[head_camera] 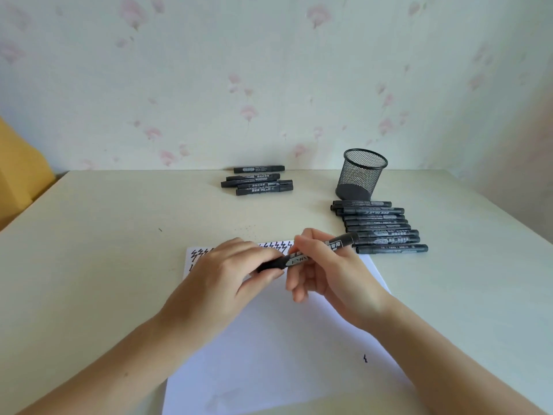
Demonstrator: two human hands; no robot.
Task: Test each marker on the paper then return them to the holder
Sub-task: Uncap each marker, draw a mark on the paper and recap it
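Marker (302,256) in hand is a black felt-tip held above the far part of the paper (269,339), its long axis running from lower left to upper right, slightly raised at the right end. The left hand (227,271) has its fingers (263,275) curled round the left end, which looks like the cap end, though the hand hides whether the cap is on or off. The right hand (323,265) pinches the barrel just right of the label, thumb and forefinger closed on it, the other fingers hanging loose beneath. So both hands sit on the one marker, touching near its middle, and a pull along that axis would part cap from body, or a push would seat it; which of the two is in hand I cannot tell. Zigzag test marks (269,245) run along the paper's far edge, partly hidden by the hands, and one small mark (365,358) sits near the right edge. A row of markers (380,227) lies on the bench (104,235) to the right, nearer the right hand, just in front of the mesh holder (360,175), which appears empty. A smaller group of markers (257,181) lies farther back, well apart from both hands.
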